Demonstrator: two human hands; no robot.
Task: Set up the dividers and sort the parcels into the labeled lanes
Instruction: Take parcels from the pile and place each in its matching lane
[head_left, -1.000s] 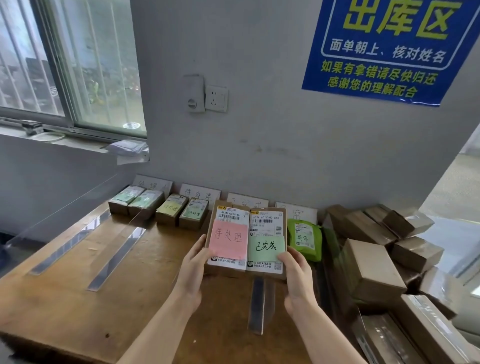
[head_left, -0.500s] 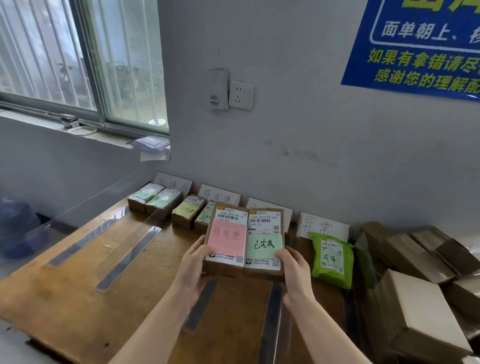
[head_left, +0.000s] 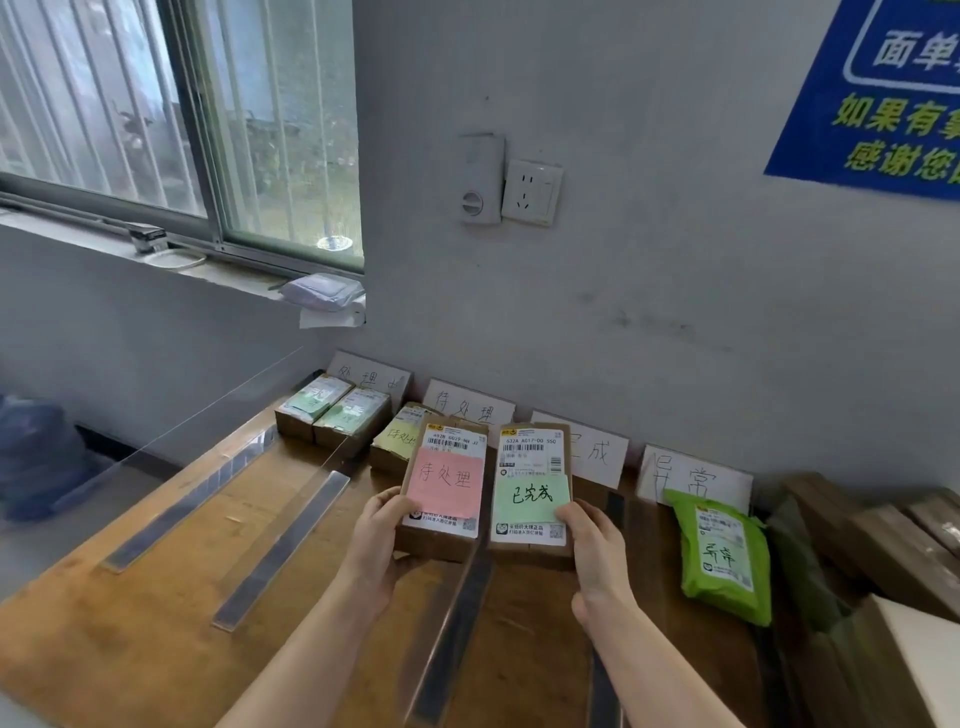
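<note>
Head view, change from the earlier frame: the two held parcels, edge to edge half a second ago, now show a narrow gap between them; the blue wall sign sits further toward the right edge of the view.

Head view, present state: the left hand (head_left: 382, 545) grips the pink-note parcel (head_left: 447, 488) at its lower left corner, thumb on the face; the right hand (head_left: 592, 551) grips the green-note parcel (head_left: 530, 499) at its lower right corner, thumb on the note; both parcels are held above the wooden table (head_left: 130, 623), faces toward the camera, over the middle lanes.

Each parcel is a flat brown carton with a white barcode label and a handwritten sticky note.

Clear dividers (head_left: 280, 551) run from the front edge toward the wall; one divider base (head_left: 457, 613) lies below the gap between the held parcels.

White lane cards (head_left: 470, 408) lean against the wall.

Two boxed parcels (head_left: 332, 413) sit in the left lane; a yellow-note parcel (head_left: 397, 436) sits in the next; a green bag parcel (head_left: 724, 556) lies before the rightmost card.
</note>
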